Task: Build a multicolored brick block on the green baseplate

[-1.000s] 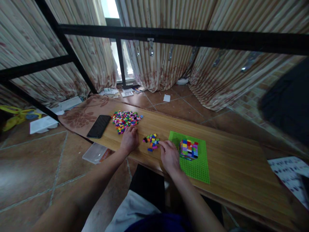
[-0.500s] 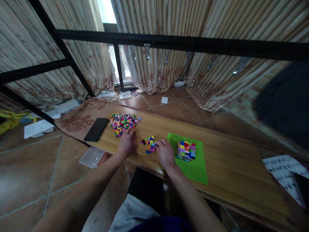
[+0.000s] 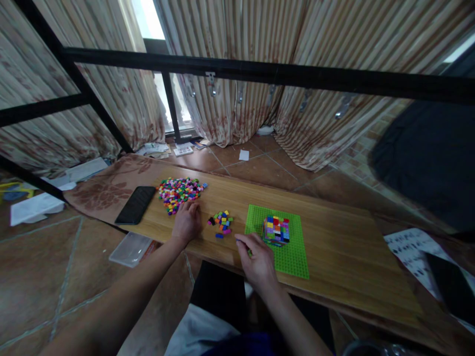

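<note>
Right hand (image 3: 260, 259) curled, green bit (image 3: 250, 253) in its crook indistinct; left hand (image 3: 186, 222) by brick pile (image 3: 178, 190), grip unclear.

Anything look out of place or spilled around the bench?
Mildly: a white square, perhaps paper, lies alone on the floor beyond the bench, as if dropped. The large brick pile and small brick pile look unspilled.

Green piece (image 3: 250, 253) partly hidden in right grip (image 3: 259, 259) (shape unclear).
</note>
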Demonstrator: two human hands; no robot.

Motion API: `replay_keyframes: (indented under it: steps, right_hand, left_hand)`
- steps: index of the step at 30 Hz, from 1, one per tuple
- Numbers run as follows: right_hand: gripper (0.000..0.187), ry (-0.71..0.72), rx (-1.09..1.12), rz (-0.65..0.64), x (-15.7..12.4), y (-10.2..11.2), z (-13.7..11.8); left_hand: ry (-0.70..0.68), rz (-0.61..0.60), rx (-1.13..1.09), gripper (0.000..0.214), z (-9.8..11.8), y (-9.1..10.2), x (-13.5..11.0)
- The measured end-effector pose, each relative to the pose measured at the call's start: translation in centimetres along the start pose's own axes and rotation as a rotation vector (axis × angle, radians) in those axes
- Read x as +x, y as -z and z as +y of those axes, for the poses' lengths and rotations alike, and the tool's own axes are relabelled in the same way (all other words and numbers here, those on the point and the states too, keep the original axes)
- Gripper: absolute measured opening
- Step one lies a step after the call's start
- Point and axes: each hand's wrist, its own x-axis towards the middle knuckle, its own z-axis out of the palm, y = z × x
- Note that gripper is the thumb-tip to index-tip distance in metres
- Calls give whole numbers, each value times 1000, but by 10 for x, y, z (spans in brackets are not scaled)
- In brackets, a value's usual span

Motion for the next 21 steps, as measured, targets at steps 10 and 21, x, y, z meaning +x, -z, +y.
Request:
replay_keyframes:
  steps: [10,21]
  right_hand:
    - [24,-56,-243,-32,6,-11,6]
    - [22,-126,-532,-227,56,-34,11]
  left_hand:
    - [30,-18,-31,28,3,1,0]
    - [48,-36,-37,26,6,3,0]
